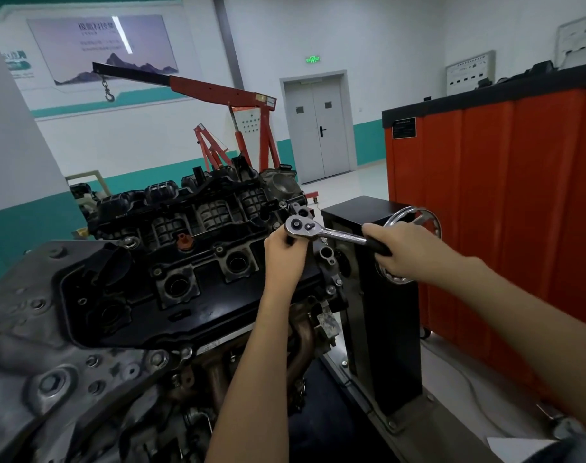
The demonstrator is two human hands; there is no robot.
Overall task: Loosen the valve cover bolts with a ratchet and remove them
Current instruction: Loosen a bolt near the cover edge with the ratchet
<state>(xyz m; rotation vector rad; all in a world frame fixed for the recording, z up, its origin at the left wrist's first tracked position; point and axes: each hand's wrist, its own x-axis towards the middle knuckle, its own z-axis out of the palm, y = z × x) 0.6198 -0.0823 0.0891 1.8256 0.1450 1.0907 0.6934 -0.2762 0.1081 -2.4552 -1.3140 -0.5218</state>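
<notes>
A black valve cover tops the engine on a stand in front of me. A chrome ratchet stands over the cover's far right corner, its head level and its handle pointing right. My right hand grips the black handle. My left hand is curled round the socket or extension just under the ratchet head; the bolt beneath is hidden by it. Other small bolts sit along the cover's edges.
The black engine stand column with a chrome handwheel is right behind my right hand. An orange cabinet stands on the right. A red engine hoist is behind the engine. A grey timing cover lies lower left.
</notes>
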